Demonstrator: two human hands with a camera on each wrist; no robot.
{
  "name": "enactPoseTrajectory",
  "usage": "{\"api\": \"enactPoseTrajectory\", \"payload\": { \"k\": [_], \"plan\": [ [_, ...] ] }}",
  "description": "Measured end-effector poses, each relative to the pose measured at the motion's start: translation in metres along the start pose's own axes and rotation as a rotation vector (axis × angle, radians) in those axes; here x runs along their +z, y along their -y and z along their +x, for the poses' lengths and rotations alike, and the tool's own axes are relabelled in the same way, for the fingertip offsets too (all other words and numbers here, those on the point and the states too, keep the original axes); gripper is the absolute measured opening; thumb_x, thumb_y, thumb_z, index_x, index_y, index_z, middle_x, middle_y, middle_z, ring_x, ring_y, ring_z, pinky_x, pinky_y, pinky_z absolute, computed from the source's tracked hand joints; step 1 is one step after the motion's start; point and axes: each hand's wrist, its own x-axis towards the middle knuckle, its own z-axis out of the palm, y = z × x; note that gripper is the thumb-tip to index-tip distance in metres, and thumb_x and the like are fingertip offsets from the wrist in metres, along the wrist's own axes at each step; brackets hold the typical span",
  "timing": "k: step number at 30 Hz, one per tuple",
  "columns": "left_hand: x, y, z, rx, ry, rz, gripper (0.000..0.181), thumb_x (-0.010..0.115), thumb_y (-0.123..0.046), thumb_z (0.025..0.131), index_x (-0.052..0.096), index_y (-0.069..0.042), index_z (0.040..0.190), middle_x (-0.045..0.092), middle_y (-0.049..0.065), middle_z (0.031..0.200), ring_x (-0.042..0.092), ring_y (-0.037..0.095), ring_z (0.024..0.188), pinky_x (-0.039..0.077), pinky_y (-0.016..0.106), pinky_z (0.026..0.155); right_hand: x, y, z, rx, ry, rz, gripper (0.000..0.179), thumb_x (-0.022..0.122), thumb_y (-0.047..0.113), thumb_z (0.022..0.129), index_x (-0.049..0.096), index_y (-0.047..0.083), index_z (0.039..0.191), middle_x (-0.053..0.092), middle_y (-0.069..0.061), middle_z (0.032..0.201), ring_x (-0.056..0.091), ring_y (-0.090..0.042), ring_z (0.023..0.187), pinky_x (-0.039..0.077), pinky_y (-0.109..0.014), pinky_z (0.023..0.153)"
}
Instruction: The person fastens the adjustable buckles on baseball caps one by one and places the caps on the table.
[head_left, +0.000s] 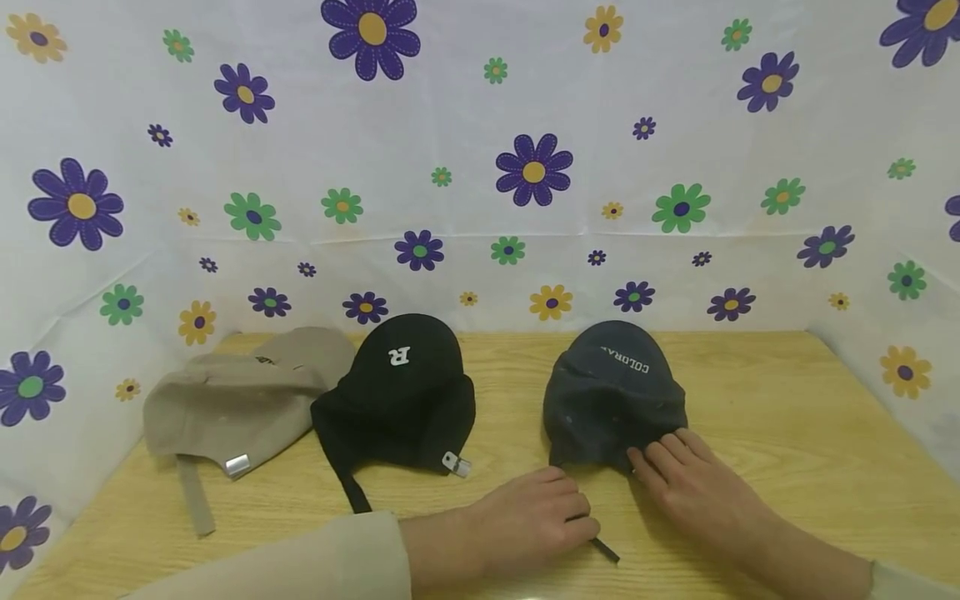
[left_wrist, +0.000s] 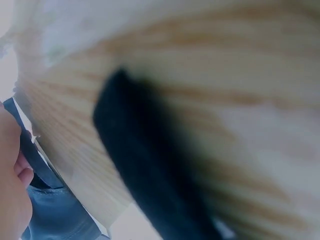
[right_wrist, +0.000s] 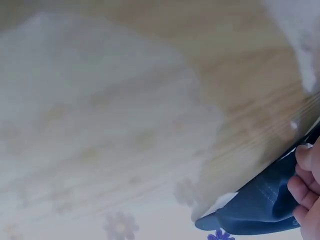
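A navy baseball cap with white lettering lies with its opening toward me. My left hand grips its dark strap, whose tip pokes out past the fingers. In the left wrist view, that hand is at the left edge, beside the navy cap. My right hand pinches the cap's lower right back edge. The right wrist view has this hand with curled fingers against the navy fabric. A blurred dark strap looms large before the left wrist camera.
A black cap with a white letter and metal buckle lies left of the navy one. Its strap runs down behind my left forearm. Farther left is a beige cap. A flower-patterned cloth stands behind the wooden table.
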Motion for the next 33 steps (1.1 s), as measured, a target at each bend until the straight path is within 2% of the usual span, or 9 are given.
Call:
{"api": "enactPoseTrajectory", "payload": {
  "k": [2,4,10,13,17,20,23,27,33],
  "plan": [
    [0.000,0.000,0.000,0.002,-0.016,-0.029,0.014,0.057,-0.020,0.100,0.065,-0.020,0.112,0.065,-0.011,0.100,0.057,0.005,0.094,0.044,0.022,0.088,0.000,-0.001,0.000,-0.012,-0.008,-0.007,0.074,-0.003,0.004,0.105,0.070,-0.003,0.109,0.059,-0.013,0.090,0.049,-0.027,0.081,0.046,-0.037,0.077],
    [0.000,0.001,0.000,0.002,-0.036,-0.058,0.014,0.057,-0.019,0.100,0.063,-0.019,0.112,0.064,-0.010,0.100,0.057,0.005,0.094,0.044,0.021,0.087,-0.001,-0.002,0.000,-0.020,-0.011,-0.007,0.080,-0.010,0.006,0.104,0.070,-0.003,0.109,0.059,-0.013,0.090,0.049,-0.026,0.081,0.048,-0.036,0.075],
    [0.000,0.003,-0.004,-0.025,-0.125,-0.079,0.012,0.059,-0.013,0.098,0.065,-0.014,0.107,0.064,-0.005,0.102,0.059,0.010,0.097,0.046,0.024,0.091,-0.008,-0.002,0.007,-0.035,-0.031,0.010,0.072,-0.005,0.007,0.105,0.066,-0.005,0.111,0.059,-0.015,0.094,0.051,-0.027,0.084,0.051,-0.036,0.073],
    [0.000,0.005,-0.008,-0.060,-0.224,-0.058,0.008,0.061,-0.011,0.093,0.066,-0.012,0.100,0.063,-0.003,0.096,0.059,0.012,0.090,0.047,0.025,0.086,-0.011,-0.001,0.014,-0.022,-0.061,0.045,0.067,-0.001,0.011,0.107,0.064,-0.003,0.112,0.060,-0.015,0.099,0.053,-0.029,0.089,0.052,-0.039,0.079],
    [0.000,0.007,-0.013,-0.112,-0.360,0.004,0.008,0.066,-0.008,0.085,0.064,-0.012,0.091,0.060,-0.003,0.087,0.056,0.012,0.079,0.047,0.025,0.077,-0.011,0.006,0.023,-0.024,-0.147,0.090,0.059,0.008,0.014,0.110,0.065,0.001,0.108,0.061,-0.012,0.100,0.055,-0.028,0.092,0.050,-0.040,0.083],
    [0.000,0.009,-0.014,-0.150,-0.414,0.042,0.011,0.068,-0.006,0.081,0.063,-0.013,0.088,0.060,-0.004,0.083,0.055,0.011,0.075,0.047,0.024,0.075,-0.007,0.013,0.027,-0.023,-0.207,0.108,0.053,0.015,0.015,0.110,0.066,0.004,0.103,0.062,-0.008,0.098,0.055,-0.026,0.090,0.049,-0.038,0.083],
    [0.000,0.011,-0.013,-0.169,-0.435,0.059,0.010,0.064,-0.006,0.081,0.065,-0.013,0.089,0.062,-0.005,0.083,0.056,0.011,0.075,0.048,0.025,0.076,-0.004,0.021,0.029,0.018,-0.221,0.142,0.051,0.018,0.019,0.111,0.066,0.005,0.102,0.062,-0.006,0.097,0.055,-0.024,0.089,0.047,-0.037,0.083],
    [0.000,0.014,-0.011,-0.174,-0.440,0.091,0.012,0.058,-0.008,0.084,0.067,-0.013,0.089,0.067,-0.005,0.085,0.061,0.012,0.080,0.050,0.026,0.079,-0.002,0.028,0.032,0.106,-0.194,0.209,0.050,0.022,0.026,0.111,0.066,0.004,0.104,0.061,-0.005,0.098,0.055,-0.021,0.091,0.049,-0.037,0.084],
    [-0.002,0.016,-0.014,-0.155,-0.411,0.118,0.010,0.062,-0.012,0.086,0.070,-0.015,0.091,0.069,-0.007,0.087,0.062,0.011,0.083,0.050,0.026,0.082,-0.002,0.031,0.035,0.166,-0.133,0.260,0.055,0.019,0.033,0.110,0.066,0.005,0.107,0.061,-0.003,0.101,0.056,-0.020,0.095,0.050,-0.038,0.086]
  ]
}}
